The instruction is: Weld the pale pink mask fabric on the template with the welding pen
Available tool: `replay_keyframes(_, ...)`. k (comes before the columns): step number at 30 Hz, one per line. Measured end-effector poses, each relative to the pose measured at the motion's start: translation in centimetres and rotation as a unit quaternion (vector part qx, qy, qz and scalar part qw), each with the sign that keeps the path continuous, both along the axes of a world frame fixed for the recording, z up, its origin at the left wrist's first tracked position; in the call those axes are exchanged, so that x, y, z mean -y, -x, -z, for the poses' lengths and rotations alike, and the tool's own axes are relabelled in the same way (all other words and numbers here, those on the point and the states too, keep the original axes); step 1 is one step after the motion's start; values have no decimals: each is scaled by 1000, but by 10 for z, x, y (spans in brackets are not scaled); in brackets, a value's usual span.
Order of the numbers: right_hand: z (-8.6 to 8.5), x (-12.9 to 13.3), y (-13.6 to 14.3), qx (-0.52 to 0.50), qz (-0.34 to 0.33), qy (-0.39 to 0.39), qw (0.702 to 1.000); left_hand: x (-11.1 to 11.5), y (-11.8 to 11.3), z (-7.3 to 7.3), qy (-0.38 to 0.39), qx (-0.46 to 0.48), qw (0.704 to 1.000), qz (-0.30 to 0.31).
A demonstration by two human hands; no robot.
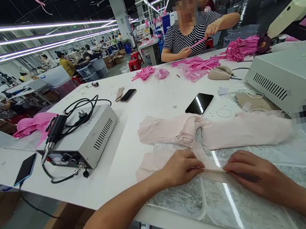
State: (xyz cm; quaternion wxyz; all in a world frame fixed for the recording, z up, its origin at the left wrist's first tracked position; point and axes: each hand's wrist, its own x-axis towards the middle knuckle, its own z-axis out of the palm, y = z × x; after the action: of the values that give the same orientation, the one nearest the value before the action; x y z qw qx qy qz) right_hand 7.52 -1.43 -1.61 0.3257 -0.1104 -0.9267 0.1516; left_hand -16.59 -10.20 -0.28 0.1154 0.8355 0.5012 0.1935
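Fabric strip (214, 171), pale pink, spans the gap between the person's two hands, over a clear sheet (218, 213) on the white desk (120, 163) in the head view. The left hand (181, 166) pinches one end between thumb and fingers; the right hand (247, 172) grips the other, though its fingers partly hide the cloth, so the exact hold is hard to make out. One pale stack (167, 129) lies just beyond the left hand, a second pale stack (244, 130) beyond the right. A black phone (199, 103) rests past them. Across the desk, a co-worker (192, 36) holds a pink band (198, 42) in both hands
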Motion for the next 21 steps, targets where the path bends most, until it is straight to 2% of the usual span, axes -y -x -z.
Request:
replay_keyframes(5, 1, 4, -4, -12, -42, -78, 996, 4, 5, 5, -76, -70, 992, 75)
replay_keyframes(10, -2, 10, -5, 9, -52, -108, 993, 7, 8, -1, -124, -117, 977, 125)
replay_keyframes(14, -7, 14, -12, 19, -41, -96, 994, 11, 11, -3, -138, -128, 973, 135)
replay_keyframes(21, -7, 19, -17, 26, -26, -74, 997, 17, 13, -4, -130, -113, 979, 108)
